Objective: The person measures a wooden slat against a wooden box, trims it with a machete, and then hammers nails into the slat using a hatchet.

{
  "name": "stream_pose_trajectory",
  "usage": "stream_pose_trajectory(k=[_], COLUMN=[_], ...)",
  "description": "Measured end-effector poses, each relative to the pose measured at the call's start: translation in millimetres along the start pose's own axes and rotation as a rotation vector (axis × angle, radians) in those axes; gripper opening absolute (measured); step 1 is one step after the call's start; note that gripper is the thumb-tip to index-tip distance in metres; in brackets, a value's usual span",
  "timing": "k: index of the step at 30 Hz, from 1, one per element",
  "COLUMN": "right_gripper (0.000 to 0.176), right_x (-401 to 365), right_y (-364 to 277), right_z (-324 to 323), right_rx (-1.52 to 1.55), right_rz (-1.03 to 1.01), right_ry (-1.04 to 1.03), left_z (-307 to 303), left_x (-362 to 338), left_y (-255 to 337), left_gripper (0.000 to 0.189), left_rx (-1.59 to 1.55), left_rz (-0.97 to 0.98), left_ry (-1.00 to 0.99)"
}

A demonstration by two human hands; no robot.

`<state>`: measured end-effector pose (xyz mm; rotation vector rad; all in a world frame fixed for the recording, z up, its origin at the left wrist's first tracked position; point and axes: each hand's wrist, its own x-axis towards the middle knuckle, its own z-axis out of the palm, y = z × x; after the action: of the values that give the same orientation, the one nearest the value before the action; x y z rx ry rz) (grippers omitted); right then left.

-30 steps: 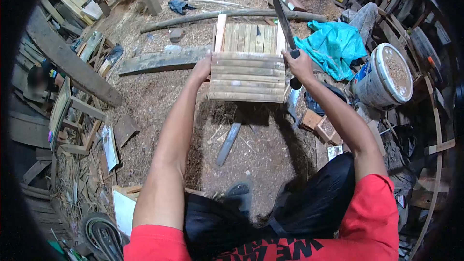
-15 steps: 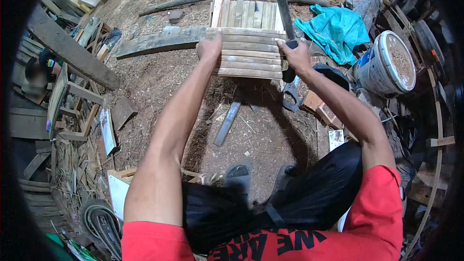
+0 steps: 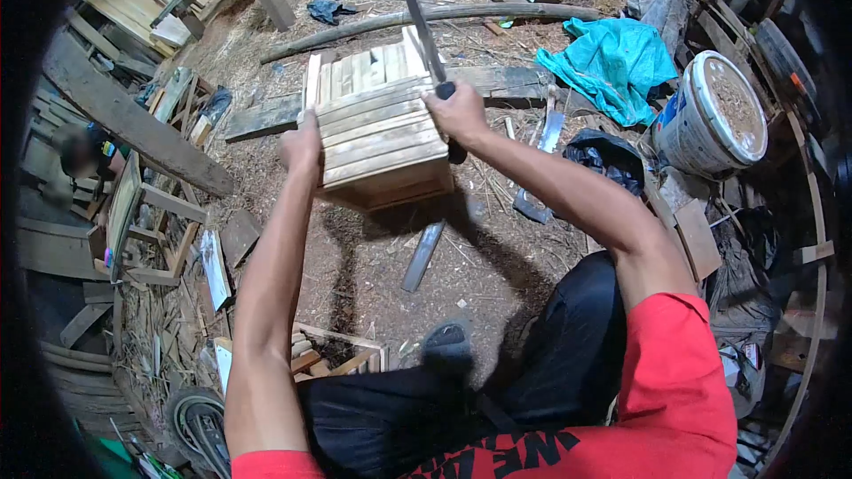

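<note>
A slatted wooden box [image 3: 382, 129] is held up above the dirt floor, tilted so its slatted top and one side show. My left hand [image 3: 303, 144] grips its left edge. My right hand [image 3: 457, 113] is closed round the dark handle of a large knife [image 3: 421, 27] and presses against the box's right edge. The blade points up and away, beyond the box's right side. Part of the handle shows below my right hand.
Behind the box lie a thick plank [image 3: 506, 82] and a curved pole [image 3: 426, 14]. To the right are a teal sheet [image 3: 612, 66] and a white bucket [image 3: 710, 115]. A metal strip [image 3: 423, 255] lies below. A person [image 3: 75, 155] is at the far left.
Both hands, the box and the knife have moved left. The box has turned and tilted, showing its lower face. The view has shifted slightly.
</note>
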<state>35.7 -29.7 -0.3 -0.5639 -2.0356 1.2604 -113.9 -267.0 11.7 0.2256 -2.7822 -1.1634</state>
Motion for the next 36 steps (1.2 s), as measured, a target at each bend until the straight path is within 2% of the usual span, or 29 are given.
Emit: stream_pose_trajectory(k=[2, 5, 7, 10, 12, 14, 15, 16, 18, 21, 24, 25, 27, 30, 33, 36], right_gripper=[0.039, 0.042, 0.045, 0.047, 0.049, 0.041, 0.043, 0.044, 0.045, 0.047, 0.051, 0.053, 0.053, 0.05, 0.047, 0.044], right_x=[-1.6, -13.8, -17.0, -21.3, -23.7, -25.0, -24.6, -21.0, -14.1, -19.2, -38.2, -52.0, -59.9, -79.0, -93.9, -103.5], right_y=[5.3, -10.4, -10.4, -22.3, -23.7, -22.1, -17.8, -7.8, 25.4, 68.3, 123.0, 108.0, 138.7, 158.8, 164.2, 165.2], right_z=[21.5, 38.8, 46.3, 39.8, 41.4, 33.2, 23.6, 12.7, -12.0, -69.4, -114.4, -134.3, -154.8, -180.7, -189.1, -182.9], right_rx=[-0.008, -0.053, 0.033, 0.013, 0.052, -0.006, -0.013, -0.022, -0.081, -0.238, -0.417, -0.455, -0.532, -0.59, -0.611, -0.57], right_rz=[-0.004, -0.018, 0.004, -0.053, -0.04, -0.024, 0.003, 0.028, 0.043, 0.098, 0.13, 0.246, 0.343, 0.358, 0.36, 0.375], right_ry=[-0.115, -0.128, -0.24, -0.327, -0.258, -0.173, -0.154, -0.135, -0.125, -0.157, -0.123, -0.134, -0.212, -0.226, -0.193, -0.179], left_z=[-14.3, -17.3, -21.5, -23.7, -8.2, 15.8, 37.1, 39.9, 55.2, 62.7, 93.1, 109.6, 136.8, 158.2, 171.3, 188.0], left_x=[5.2, 25.4, 23.9, 27.1, 13.0, -4.0, -10.4, -27.3, -54.8, -101.5, -151.3, -163.4, -186.3, -206.0, -205.3, -194.2], left_y=[-17.1, -60.3, -69.2, -53.3, -23.1, -0.8, 3.3, 26.1, 49.4, 89.4, 102.4, 102.3, 100.3, 109.7, 102.3, 74.4], left_gripper=[0.078, 0.077, 0.071, 0.075, 0.074, 0.071, 0.061, 0.058, 0.05, 0.042, 0.041, 0.041, 0.042, 0.039, 0.042, 0.046], left_rx=[-0.061, -0.13, -0.152, -0.051, 0.19, 0.362, 0.162, 0.199, 0.131, 0.014, 0.035, 0.171, 0.458, 0.849, 0.878, 0.865], left_rz=[-0.039, -0.099, -0.136, -0.116, 0.166, 0.487, 0.54, 0.488, 0.866, 1.365, 1.361, 1.394, 1.44, 1.274, 1.125, 1.314], left_ry=[-0.001, 0.009, -0.006, -0.111, -0.048, 0.032, 0.018, -0.113, 0.076, 0.07, -0.297, -0.38, -0.546, -0.983, -1.105, -0.94])
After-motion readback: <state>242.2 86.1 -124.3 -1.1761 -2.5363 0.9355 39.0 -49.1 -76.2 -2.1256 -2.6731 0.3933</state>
